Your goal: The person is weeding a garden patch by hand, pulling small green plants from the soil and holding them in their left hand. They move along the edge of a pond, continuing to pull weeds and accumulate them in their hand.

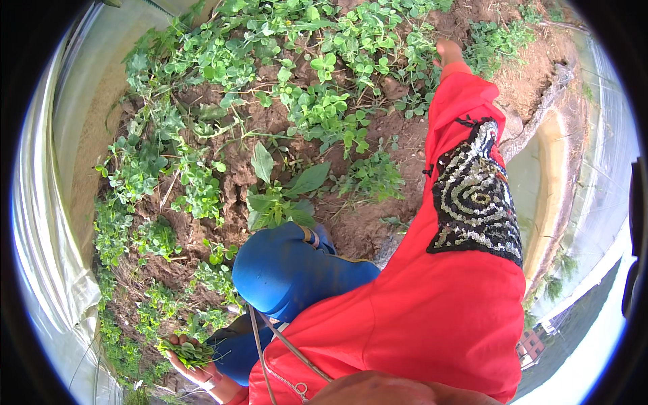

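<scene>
My left hand (195, 372), low on the left, holds a small bunch of picked green leaves with thin stems (190, 353). Its fingers curl around the far side of the bunch, close to my bent leg in blue trousers (298, 273). Far out at the upper right, my right hand (449, 52) reaches down at the edge of a patch of low, clover-like plants (422, 45). Its fingertips are partly hidden, so whether they grip a stem is unclear. The red sleeve (455, 98) of that arm bears a black and silver sequin patch.
Clover-like plants (217, 61) cover much of the brown soil (243, 177). A broad-leaved plant (283, 200) grows just before my knee. Plastic sheeting (45, 202) borders the left; more translucent sheeting (607, 167) stands on the right, beside a crumpled strip (541, 109).
</scene>
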